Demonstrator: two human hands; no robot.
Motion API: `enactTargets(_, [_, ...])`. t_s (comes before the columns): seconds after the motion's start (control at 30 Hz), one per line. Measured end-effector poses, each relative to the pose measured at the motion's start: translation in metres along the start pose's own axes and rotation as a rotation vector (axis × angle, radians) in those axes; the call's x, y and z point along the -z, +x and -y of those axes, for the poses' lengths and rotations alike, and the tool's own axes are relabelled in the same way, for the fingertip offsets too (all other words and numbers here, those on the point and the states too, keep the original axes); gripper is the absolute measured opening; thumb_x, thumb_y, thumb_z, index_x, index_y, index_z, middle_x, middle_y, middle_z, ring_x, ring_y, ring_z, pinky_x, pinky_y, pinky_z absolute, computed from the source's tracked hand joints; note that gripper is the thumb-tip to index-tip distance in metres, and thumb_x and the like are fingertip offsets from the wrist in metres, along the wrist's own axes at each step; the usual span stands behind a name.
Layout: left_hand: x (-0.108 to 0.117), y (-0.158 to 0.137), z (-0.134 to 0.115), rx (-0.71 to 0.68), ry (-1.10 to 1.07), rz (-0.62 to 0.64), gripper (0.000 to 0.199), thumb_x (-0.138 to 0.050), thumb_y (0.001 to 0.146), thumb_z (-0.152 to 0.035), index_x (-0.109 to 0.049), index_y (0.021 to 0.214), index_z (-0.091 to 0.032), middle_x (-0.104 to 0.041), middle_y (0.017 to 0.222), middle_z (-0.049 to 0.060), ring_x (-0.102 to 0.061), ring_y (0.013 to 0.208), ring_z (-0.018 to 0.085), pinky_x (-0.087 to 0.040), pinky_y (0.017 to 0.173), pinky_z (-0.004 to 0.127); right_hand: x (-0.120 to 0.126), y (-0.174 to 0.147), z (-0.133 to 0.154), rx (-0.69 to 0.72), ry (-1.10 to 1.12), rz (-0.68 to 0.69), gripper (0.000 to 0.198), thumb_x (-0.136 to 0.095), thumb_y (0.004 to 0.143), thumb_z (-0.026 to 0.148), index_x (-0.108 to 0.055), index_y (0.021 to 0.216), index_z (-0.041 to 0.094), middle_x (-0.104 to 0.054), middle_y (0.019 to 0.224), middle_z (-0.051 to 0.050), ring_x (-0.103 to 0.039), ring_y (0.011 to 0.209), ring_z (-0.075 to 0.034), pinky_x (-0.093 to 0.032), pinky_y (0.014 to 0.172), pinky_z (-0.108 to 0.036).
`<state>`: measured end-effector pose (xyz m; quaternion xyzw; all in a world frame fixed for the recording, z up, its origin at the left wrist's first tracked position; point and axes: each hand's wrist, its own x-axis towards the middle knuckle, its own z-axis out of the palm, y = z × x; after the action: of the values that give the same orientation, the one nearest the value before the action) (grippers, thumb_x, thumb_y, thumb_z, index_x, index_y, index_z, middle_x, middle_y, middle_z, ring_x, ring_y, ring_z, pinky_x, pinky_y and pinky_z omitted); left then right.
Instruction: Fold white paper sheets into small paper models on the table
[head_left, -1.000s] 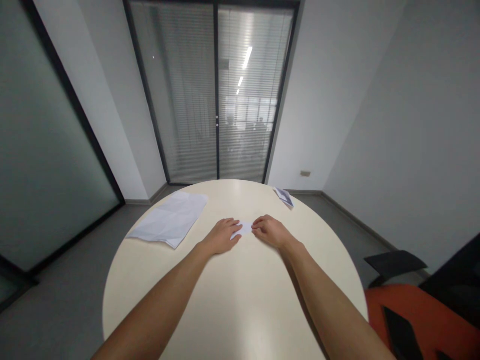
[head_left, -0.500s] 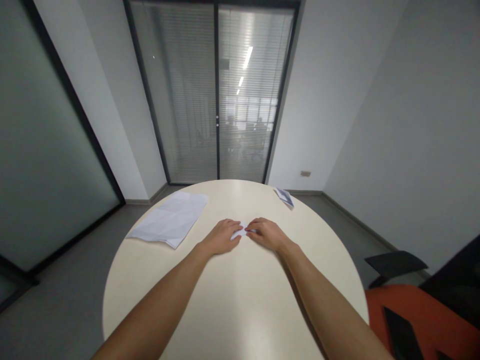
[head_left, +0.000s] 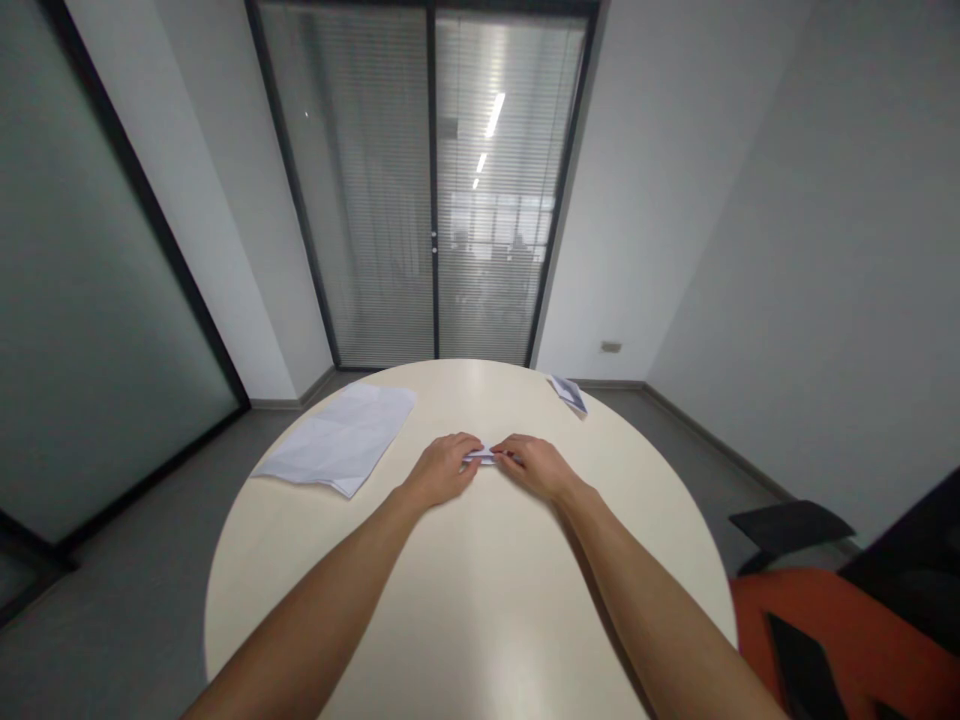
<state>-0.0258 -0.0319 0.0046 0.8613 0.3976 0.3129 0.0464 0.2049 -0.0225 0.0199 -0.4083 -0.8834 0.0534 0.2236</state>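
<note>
A small folded piece of white paper (head_left: 486, 456) lies at the middle of the round table, between my two hands. My left hand (head_left: 447, 468) pinches its left end, thumb at the near edge and fingers over the top. From the other side my right hand (head_left: 534, 466) grips the right end, fingers bent and thumb tucked close. Much of the paper is hidden under the fingers; only a narrow strip with a fold line shows between them.
Large creased white sheets (head_left: 337, 435) lie at the table's left. A folded paper with a dark printed part (head_left: 568, 394) sits by the far right edge. The cream round table (head_left: 465, 600) has an orange chair (head_left: 862, 640) at its right. Beyond stands a glass door (head_left: 435, 180) with blinds.
The left end of the paper has shifted, and the strip between my hands now looks narrower and straighter. My left hand has moved slightly; my right hand is nearly still.
</note>
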Motion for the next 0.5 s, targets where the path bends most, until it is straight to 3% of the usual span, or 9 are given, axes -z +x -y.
enactTargets(0.4, [-0.0006,0.0009,0.0024,0.130,-0.051,-0.169,0.031,-0.060,0.093,-0.022,-0.059,0.125,-0.023,-0.066,0.126,0.004,-0.064,0.115,0.021,-0.051,0.101,0.034,-0.0038,0.0014,-0.0035,-0.015,0.078,-0.091,0.030,-0.046,0.103,0.033,-0.070,0.119,0.022,-0.074,0.113,-0.007,-0.069,0.095,-0.020,-0.051,0.086,-0.031])
enactTargets(0.5, [-0.0004,0.0018,0.0032,0.193,-0.026,-0.191,0.033,-0.063,0.092,-0.024,-0.059,0.125,-0.022,-0.067,0.125,0.004,-0.066,0.110,0.021,-0.052,0.098,0.033,-0.0064,0.0019,-0.0044,-0.019,0.108,-0.129,0.028,-0.048,0.103,0.031,-0.068,0.119,0.022,-0.073,0.115,-0.007,-0.069,0.095,-0.020,-0.051,0.086,-0.031])
